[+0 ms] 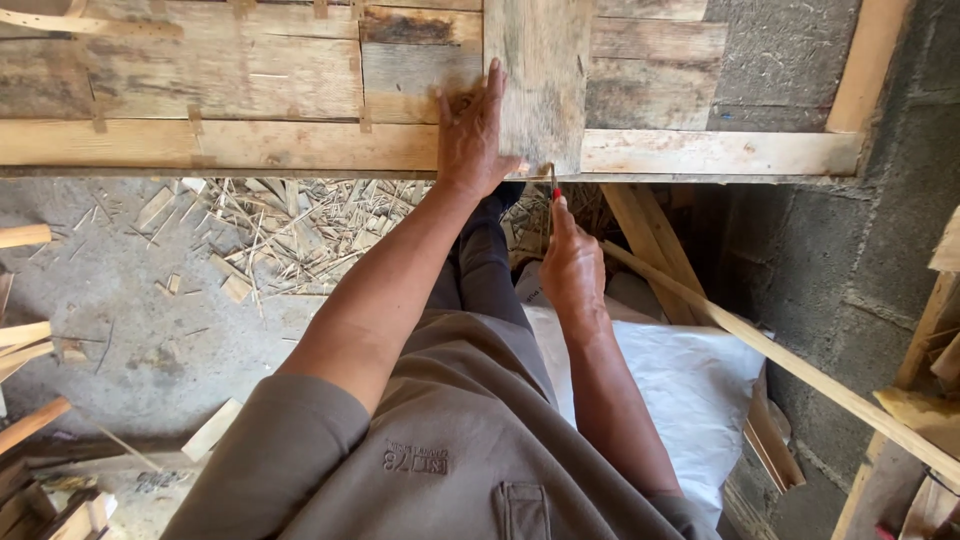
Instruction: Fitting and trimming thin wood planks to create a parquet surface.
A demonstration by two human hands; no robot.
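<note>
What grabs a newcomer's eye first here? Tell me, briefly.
The left hand presses flat on an upright weathered grey wooden board at top centre. Just below, the right hand holds a thin red-tipped tool against the board's lower edge. Pale wood splinters litter the concrete floor at left.

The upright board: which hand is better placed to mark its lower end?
The right hand, probably. It holds a red pencil with the tip at the lower end of the upright board. The left hand lies flat against that board, so it is occupied.
</note>
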